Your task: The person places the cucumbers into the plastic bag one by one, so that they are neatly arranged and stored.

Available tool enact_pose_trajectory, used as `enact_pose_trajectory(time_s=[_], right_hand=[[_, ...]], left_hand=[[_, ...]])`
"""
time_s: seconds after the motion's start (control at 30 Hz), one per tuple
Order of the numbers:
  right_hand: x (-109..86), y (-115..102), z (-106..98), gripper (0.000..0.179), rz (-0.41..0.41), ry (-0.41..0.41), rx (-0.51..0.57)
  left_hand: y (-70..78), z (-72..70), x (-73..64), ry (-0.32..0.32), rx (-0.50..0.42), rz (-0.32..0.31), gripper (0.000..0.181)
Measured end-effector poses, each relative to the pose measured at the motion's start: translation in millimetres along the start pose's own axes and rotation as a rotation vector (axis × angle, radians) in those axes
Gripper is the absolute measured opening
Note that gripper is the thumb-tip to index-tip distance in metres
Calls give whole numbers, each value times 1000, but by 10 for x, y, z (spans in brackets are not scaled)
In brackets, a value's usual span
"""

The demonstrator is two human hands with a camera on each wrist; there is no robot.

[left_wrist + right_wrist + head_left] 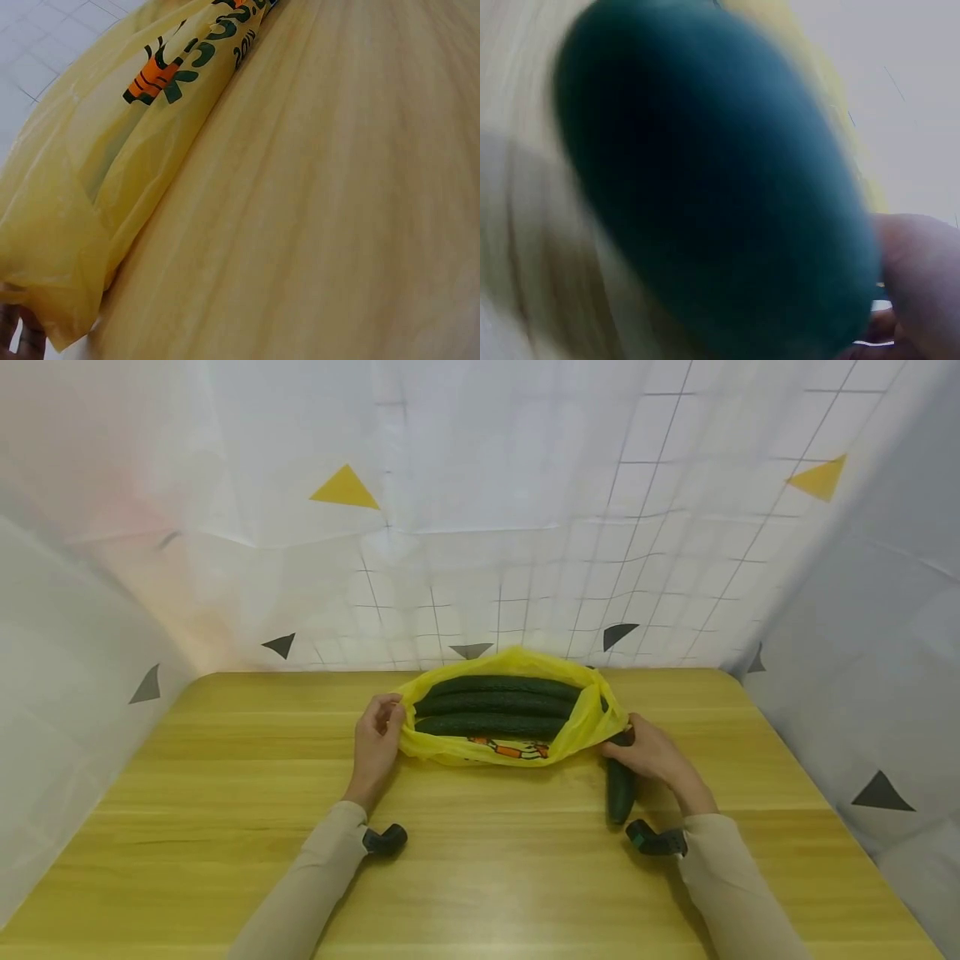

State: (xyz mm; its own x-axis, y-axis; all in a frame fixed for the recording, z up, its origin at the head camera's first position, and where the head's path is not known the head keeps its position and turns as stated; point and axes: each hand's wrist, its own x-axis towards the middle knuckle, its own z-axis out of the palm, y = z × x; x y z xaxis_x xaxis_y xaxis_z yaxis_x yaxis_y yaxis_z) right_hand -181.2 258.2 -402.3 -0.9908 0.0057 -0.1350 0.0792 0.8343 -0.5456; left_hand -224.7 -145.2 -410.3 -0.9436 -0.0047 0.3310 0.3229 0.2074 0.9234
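Observation:
A yellow plastic bag [517, 658] lies on its side with its mouth wide toward me, and several dark green cucumbers [491, 725] lie lengthwise inside. My left hand [377, 739] pinches the left edge of the mouth; in the left wrist view its fingers show at the bag's [67, 217] lower corner. At the right corner of the bag, my right hand [658, 753] grips another cucumber [620, 789], whose near end points toward me. That cucumber [712, 172] fills much of the right wrist view, blurred, with the thumb [922, 262] alongside. The bag covers its far end.
The wooden table [480, 877] extends to both sides and in front of the bag. White sheets [480, 468] with grid lines and coloured triangles hang behind it and at the sides. A black wrist camera [386, 841] juts inward from the left sleeve, another [654, 838] from the right.

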Motion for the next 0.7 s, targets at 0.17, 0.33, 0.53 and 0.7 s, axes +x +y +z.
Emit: enact_pose_trajectory(time_s=[0.17,0.33,0.53,0.7], right_hand=[[8,77,-17,72,7,-22,100],[6,177,-88,76,43,-58,263],[-12,235,-217,73,43,34,484],[-70,236,-330,73,-23,156,583]], left_hand=[[-8,7,-5,2,-15,-11,27],[-11,10,-11,6,-14,-12,26],[4,9,-7,1,-8,6,27],[7,5,0,3,3,18,27]])
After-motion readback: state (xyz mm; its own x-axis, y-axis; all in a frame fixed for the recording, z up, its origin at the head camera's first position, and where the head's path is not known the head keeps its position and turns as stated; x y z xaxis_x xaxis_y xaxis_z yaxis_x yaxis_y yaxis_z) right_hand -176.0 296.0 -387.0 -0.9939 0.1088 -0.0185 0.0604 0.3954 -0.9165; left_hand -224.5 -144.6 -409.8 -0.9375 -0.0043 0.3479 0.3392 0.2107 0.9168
